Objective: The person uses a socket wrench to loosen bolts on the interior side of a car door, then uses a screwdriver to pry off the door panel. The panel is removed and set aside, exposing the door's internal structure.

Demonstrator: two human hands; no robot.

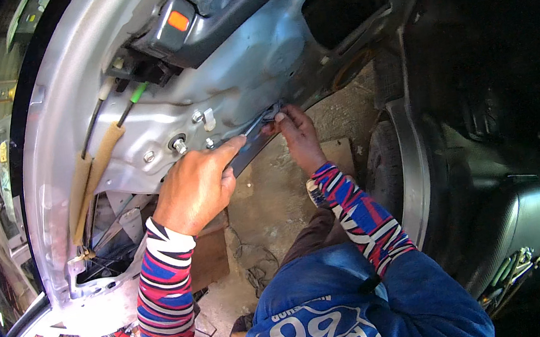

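My left hand (196, 186) is closed around a screwdriver, most of its handle hidden in the palm. The thin metal shaft of the screwdriver (254, 127) slants up and right toward a small grey part (271, 112) at the lower edge of the silver door panel (235, 57). My right hand (298, 139) pinches at that grey part from the right with its fingertips. Whether the part is a plug or a clip cannot be made out. The shaft's tip is by the part, partly hidden there.
Above my hands is a black door armrest with an inner handle (177, 21). Two cables in foam sleeves (95, 174) run down the panel's left. Bolts (179, 145) stick out near my left hand. To the right are a door sill (414, 177) and a black seat (522, 217).
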